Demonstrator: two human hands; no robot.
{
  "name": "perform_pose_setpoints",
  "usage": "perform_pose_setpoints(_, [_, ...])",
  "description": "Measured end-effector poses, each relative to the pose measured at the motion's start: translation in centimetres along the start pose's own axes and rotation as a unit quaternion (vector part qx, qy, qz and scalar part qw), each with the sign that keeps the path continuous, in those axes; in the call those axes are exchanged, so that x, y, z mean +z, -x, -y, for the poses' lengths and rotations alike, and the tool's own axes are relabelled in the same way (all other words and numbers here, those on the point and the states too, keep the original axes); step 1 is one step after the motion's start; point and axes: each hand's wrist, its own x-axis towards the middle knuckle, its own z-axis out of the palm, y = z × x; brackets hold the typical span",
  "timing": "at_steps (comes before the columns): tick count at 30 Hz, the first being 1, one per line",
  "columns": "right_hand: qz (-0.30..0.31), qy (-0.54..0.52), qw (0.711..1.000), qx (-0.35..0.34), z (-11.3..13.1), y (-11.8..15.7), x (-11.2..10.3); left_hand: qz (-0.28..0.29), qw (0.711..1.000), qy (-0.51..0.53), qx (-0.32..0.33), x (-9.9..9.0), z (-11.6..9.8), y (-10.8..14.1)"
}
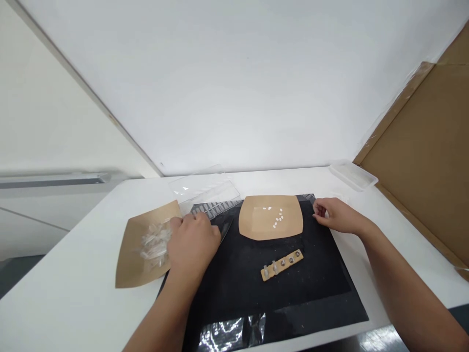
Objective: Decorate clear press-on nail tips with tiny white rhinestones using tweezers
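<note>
My left hand (194, 242) is curled over the right edge of a brown paper tray (128, 261). Its fingertips are hidden, so what they grip, if anything, cannot be seen. Small clear plastic pieces (156, 247) lie heaped in that tray. My right hand (335, 215) rests by the far right corner of the black mat (234, 278), fingers loosely curled, with nothing visible in them. On the mat, between my hands, lies a narrow tan strip (282, 265) bearing a row of small round metal parts and clear pieces. A second paper tray (258, 227) holds several small white pieces (278, 217).
Clear plastic sheets or lids (205, 188) lie behind the left tray. A shallow translucent container (353, 176) stands at the back right of the white table (88, 274). A white wall (249, 98) rises behind, and a cardboard panel (428, 156) borders the right side.
</note>
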Motion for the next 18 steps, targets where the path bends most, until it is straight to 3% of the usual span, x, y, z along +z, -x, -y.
perform_pose_setpoints(5, [-0.053, -0.035, 0.998, -0.006, -0.1, -0.6, 0.8, 0.057, 0.997, -0.003, 0.057, 0.2, -0.7, 0.5])
perform_pose_setpoints(10, [-0.036, -0.022, 0.999, 0.026, -0.4, -1.3, 1.7, 0.053, 0.997, 0.005, 0.057, 0.4, -0.9, 1.1])
perform_pose_setpoints(18, [-0.032, -0.012, 0.998, 0.049, -0.9, -1.0, 1.0, 0.103, 0.988, 0.045, 0.106, 0.4, 0.1, 0.8])
